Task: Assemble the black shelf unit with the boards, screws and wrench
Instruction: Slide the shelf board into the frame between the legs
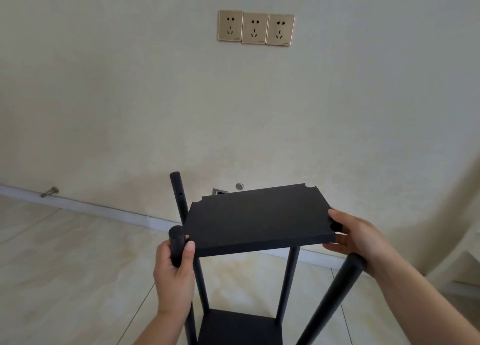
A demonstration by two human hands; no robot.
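Now left hand (173, 272) grips upright pole (177, 248); right hand (355, 237) holds board (257, 218), long axis left-right.

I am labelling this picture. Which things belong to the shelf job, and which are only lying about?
Job: top board, lower board, near-left pole, three other poles, left hand, right hand.

Lying about: sockets, door stop, round wall cap.

Lower board (240, 327) and poles' feet below frame edge.
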